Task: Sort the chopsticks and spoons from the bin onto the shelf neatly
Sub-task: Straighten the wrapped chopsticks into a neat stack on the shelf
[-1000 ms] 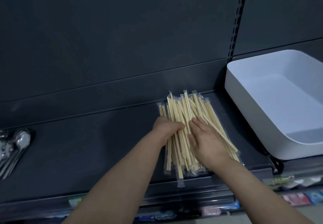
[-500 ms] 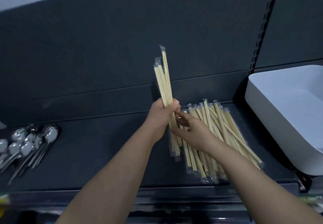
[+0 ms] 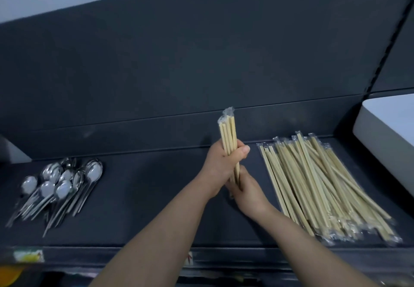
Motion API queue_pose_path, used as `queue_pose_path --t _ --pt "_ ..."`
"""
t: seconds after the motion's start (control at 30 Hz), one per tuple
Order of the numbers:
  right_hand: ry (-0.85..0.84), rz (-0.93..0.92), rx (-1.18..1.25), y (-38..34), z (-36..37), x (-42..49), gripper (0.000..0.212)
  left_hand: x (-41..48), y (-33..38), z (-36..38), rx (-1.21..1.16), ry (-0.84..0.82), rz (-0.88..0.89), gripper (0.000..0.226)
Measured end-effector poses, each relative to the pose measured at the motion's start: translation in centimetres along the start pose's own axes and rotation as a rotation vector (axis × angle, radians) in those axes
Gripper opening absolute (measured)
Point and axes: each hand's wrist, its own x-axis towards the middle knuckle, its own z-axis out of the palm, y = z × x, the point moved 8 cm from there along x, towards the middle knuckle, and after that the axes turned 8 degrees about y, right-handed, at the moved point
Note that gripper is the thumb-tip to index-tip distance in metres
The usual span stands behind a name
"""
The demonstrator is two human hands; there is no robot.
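Observation:
A small bundle of wrapped wooden chopsticks (image 3: pixel 228 130) stands upright above the dark shelf (image 3: pixel 139 201). My left hand (image 3: pixel 221 165) grips it around the middle. Just below, my right hand (image 3: pixel 248 192) holds the bundle's lower ends. To the right, a large pile of wrapped chopsticks (image 3: pixel 318 186) lies flat on the shelf, fanned out toward the front. On the shelf's left part lies a heap of metal spoons (image 3: pixel 58 183), bowls pointing to the back.
A white plastic bin (image 3: pixel 389 134) sits at the right edge, partly cut off by the frame. The shelf's dark back panel rises behind everything. Coloured labels run along the shelf's front lip (image 3: pixel 29 255).
My hands lifted a few chopsticks out of the pile, stood them upright and carried them left, away from the pile. The view has swung left, bringing the spoons into sight.

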Motion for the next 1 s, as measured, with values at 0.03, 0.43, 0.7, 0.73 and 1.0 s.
queue_pose_path --t 0.03,0.43,0.7,0.73,1.0 --pt "0.016 -0.007 -0.001 0.0 0.1 0.0 0.006 0.2 0.1 0.0 -0.016 -0.004 0.001 0.012" --pt "-0.191 -0.027 -0.585 -0.5 3.2 1.6 0.010 0.1 -5.2 -12.2 0.309 0.526 -0.104 0.073" --pt "-0.340 -0.137 -0.802 -1.2 9.6 3.1 0.023 -2.0 -10.6 -15.2 1.221 -0.147 0.120 0.075" --pt "-0.328 -0.154 -0.828 -1.4 9.9 3.2 0.028 -2.2 -11.4 -15.2 1.208 -0.207 0.094 0.068" --pt "0.020 -0.294 -1.014 -2.4 9.1 1.6 0.043 -2.9 -13.2 -15.4 1.160 -0.249 0.158 0.051"
